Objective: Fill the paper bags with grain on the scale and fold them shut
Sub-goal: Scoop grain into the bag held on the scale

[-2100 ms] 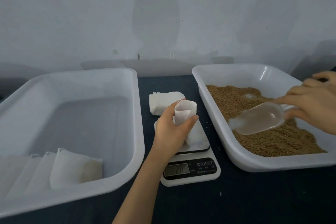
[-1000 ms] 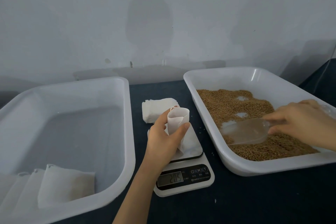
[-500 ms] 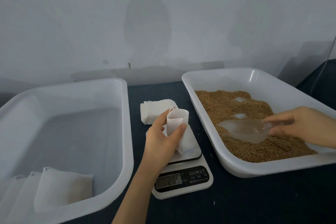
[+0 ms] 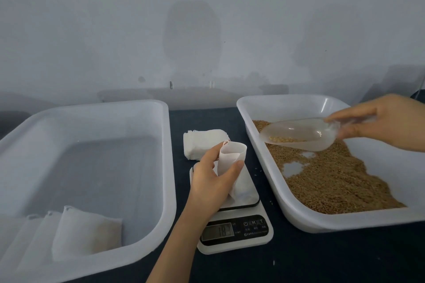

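Observation:
My left hand holds a white paper bag upright with its mouth open on the white scale. My right hand grips the handle of a clear plastic scoop lifted above the grain, with a small amount of grain in it, its mouth pointing left. Brown grain lies in the white tray on the right. A stack of empty bags lies behind the scale.
A large white tub on the left holds several filled, folded bags in its near corner. A few loose grains lie on the dark tabletop near the scale. A grey wall stands close behind.
My right hand dug the scoop into the grain, then lifted it out with a little grain. My left hand kept holding the bag on the scale. The scale's reading changed.

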Tool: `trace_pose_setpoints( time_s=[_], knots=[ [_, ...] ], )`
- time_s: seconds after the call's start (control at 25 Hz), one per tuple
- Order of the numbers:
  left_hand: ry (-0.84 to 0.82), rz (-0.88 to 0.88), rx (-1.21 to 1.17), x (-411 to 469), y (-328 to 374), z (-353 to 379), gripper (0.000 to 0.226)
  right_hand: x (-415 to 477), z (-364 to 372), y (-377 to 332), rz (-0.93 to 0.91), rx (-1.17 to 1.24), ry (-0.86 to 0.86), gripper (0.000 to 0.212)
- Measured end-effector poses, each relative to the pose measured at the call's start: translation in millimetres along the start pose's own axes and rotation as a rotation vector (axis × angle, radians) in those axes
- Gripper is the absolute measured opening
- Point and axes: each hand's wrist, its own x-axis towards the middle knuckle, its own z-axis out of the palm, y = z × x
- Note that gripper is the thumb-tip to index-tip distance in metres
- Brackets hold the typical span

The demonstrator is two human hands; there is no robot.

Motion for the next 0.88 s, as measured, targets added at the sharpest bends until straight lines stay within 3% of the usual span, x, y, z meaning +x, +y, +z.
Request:
trace_pose_setpoints(
  time_s=[0.24,0.6,0.88],
  knots=[
    [-0.005,-0.006,-0.029,0,0,-1,0.042,11,-4,-66,-0.097,-0.071,-0.047,0.039],
    [-0.039,-0.020,-0.070,1,3,-2,0.036,30,0,-90,-0.129,-0.378,-0.072,0.047],
    [-0.058,0.016,-0.053,2,6,-1,0.034,36,-9,-104,-0.178,-0.601,-0.044,0.031]
  ],
)
